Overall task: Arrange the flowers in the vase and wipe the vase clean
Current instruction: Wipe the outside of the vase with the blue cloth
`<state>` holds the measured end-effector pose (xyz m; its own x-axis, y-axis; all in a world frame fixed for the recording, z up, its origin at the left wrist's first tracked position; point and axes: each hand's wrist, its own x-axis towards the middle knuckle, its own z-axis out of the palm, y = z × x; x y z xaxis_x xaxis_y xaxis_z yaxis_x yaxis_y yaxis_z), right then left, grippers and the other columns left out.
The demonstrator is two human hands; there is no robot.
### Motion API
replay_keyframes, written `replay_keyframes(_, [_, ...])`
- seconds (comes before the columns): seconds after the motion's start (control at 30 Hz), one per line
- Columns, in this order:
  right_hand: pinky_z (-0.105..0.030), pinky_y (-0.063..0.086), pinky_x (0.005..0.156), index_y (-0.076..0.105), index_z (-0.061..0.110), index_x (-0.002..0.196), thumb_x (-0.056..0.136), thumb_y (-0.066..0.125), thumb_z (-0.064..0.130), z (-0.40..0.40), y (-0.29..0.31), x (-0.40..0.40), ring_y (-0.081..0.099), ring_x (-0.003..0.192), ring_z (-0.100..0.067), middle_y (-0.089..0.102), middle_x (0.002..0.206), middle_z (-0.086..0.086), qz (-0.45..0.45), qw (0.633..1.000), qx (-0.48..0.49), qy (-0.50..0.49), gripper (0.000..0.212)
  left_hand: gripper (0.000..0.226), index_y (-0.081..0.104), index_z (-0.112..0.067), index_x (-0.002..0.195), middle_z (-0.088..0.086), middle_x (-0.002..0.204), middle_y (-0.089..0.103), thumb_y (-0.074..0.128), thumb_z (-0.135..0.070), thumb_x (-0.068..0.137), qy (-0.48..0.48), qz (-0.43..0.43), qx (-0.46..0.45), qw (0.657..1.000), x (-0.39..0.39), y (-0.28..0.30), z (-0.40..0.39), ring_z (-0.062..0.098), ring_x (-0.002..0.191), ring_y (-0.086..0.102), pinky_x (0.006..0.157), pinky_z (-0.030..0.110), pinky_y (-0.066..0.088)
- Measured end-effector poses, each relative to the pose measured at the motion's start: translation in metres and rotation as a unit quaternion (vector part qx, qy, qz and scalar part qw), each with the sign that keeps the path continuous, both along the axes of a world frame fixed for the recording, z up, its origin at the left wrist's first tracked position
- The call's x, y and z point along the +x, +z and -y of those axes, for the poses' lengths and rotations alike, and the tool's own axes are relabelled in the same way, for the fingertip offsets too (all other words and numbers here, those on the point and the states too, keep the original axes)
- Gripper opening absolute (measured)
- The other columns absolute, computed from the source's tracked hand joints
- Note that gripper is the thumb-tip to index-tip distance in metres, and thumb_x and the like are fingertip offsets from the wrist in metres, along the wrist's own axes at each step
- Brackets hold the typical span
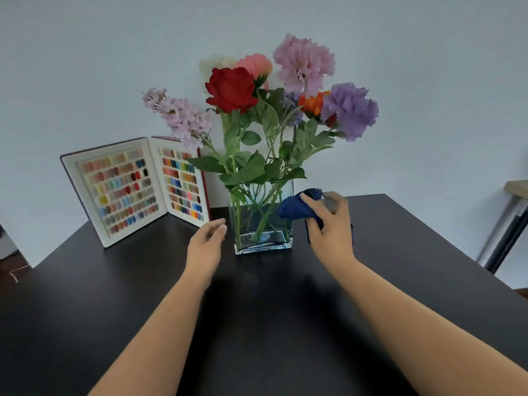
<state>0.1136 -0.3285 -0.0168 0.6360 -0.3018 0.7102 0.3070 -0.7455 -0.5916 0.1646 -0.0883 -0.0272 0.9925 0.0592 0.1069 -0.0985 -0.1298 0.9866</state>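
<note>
Leftmost, an open nail-colour swatch book [134, 190] stood upright on the black table [257, 324], near the wall. Just right of it, the left hand [207, 241] hovered close beside the vase without touching it, fingers relaxed and loosely extended, holding nothing. At centre stood the rectangular glass vase [261, 218], holding the flowers [265, 92]: lilac sprigs leaning left, a red rose, pink, cream, orange and purple blooms, their green stems crossing inside the glass. Against the vase's right side, the right hand [328, 224] gripped a bunched dark blue cloth [297, 208], which touched the glass. A table leg [505, 232] showed at far right.
</note>
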Motion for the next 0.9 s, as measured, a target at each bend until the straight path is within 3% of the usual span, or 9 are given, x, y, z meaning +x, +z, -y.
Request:
replay_keyframes(0.07, [-0.038,0.049,0.091,0.063,0.029,0.127,0.087,0.058,0.003,-0.011,0.006,0.018,0.051,0.085,-0.019,0.036,0.139,-0.005,0.045,0.998,-0.040,-0.008,0.048,0.033,0.063,-0.026,0.132,-0.005,0.133,0.063,0.057,-0.032,0.101,-0.015,-0.002,-0.044,0.999,0.013,0.001,0.006,0.013,0.125,0.056,0.113,0.035,0.041])
replay_keyframes(0.13, [-0.036,0.049,0.088,0.064,0.025,0.127,0.086,0.053,0.007,-0.024,0.010,0.033,0.046,0.081,-0.016,0.032,0.138,-0.001,0.077,0.995,-0.059,-0.006,0.046,0.043,0.054,-0.024,0.143,-0.009,0.145,0.052,0.052,-0.037,0.102,-0.030,0.007,-0.066,0.997,0.025,0.000,0.017,0.008,0.133,0.046,0.113,0.029,0.034])
replay_keyframes(0.27, [-0.032,0.046,0.089,0.065,0.017,0.125,0.086,0.045,0.012,-0.045,0.006,0.050,0.038,0.085,-0.009,0.029,0.134,0.002,0.124,0.991,-0.056,0.004,0.044,0.049,0.044,-0.024,0.151,-0.010,0.154,0.043,0.042,-0.041,0.106,-0.060,0.071,-0.075,0.993,0.044,0.005,0.032,0.004,0.140,0.039,0.117,0.024,0.029])
replay_keyframes(0.37, [-0.029,0.043,0.091,0.066,0.014,0.124,0.086,0.048,0.007,-0.053,0.000,0.055,0.041,0.092,-0.015,0.030,0.133,-0.001,0.147,0.985,-0.091,0.015,0.043,0.050,0.035,-0.022,0.155,-0.010,0.159,0.038,0.036,-0.038,0.108,-0.090,0.115,-0.099,0.984,0.060,0.017,0.031,-0.001,0.141,0.034,0.107,0.008,0.029])
replay_keyframes(0.5, [-0.035,0.046,0.087,0.065,0.011,0.123,0.086,0.048,0.007,-0.063,0.003,0.066,0.045,0.090,-0.019,0.030,0.130,-0.001,0.166,0.979,-0.120,0.011,0.041,0.069,0.047,-0.025,0.148,-0.006,0.149,0.053,0.040,-0.067,0.094,-0.145,0.134,-0.092,0.976,0.073,0.028,0.022,0.011,0.141,0.044,0.121,0.041,0.029])
replay_keyframes(0.57, [-0.035,0.045,0.083,0.063,0.010,0.122,0.083,0.051,0.006,-0.069,0.010,0.073,0.045,0.089,-0.018,0.031,0.125,0.000,0.183,0.973,-0.138,0.014,0.041,0.073,0.051,-0.027,0.144,-0.007,0.146,0.056,0.042,-0.073,0.089,-0.162,0.108,-0.092,0.977,0.079,0.029,0.017,0.013,0.139,0.046,0.121,0.047,0.028])
replay_keyframes(0.7, [-0.042,0.049,0.078,0.058,0.012,0.123,0.085,0.061,0.020,-0.076,0.007,0.083,0.047,0.095,-0.029,0.033,0.123,-0.005,0.196,0.952,-0.236,-0.002,0.039,0.037,0.060,-0.036,0.125,-0.012,0.125,0.063,0.041,-0.046,0.094,-0.192,0.076,-0.142,0.968,0.089,0.033,0.011,0.011,0.121,0.053,0.116,0.044,0.033])
replay_keyframes(0.8, [-0.043,0.049,0.079,0.051,0.021,0.128,0.090,0.061,0.045,-0.075,-0.008,0.089,0.055,0.090,-0.035,0.033,0.129,-0.009,0.191,0.928,-0.319,-0.040,0.046,0.039,0.062,-0.042,0.119,-0.013,0.121,0.068,0.045,-0.033,0.085,-0.209,0.089,-0.130,0.965,0.087,0.034,0.012,0.011,0.119,0.057,0.100,0.034,0.042])
replay_keyframes(0.9, [-0.041,0.047,0.070,0.059,0.023,0.125,0.092,0.061,0.040,-0.068,-0.019,0.089,0.054,0.081,-0.032,0.036,0.129,-0.010,0.195,0.890,-0.413,-0.006,0.038,0.041,0.063,-0.045,0.122,-0.013,0.129,0.067,0.046,-0.030,0.088,-0.210,0.115,-0.126,0.963,0.084,0.032,0.013,0.010,0.126,0.057,0.104,0.037,0.042])
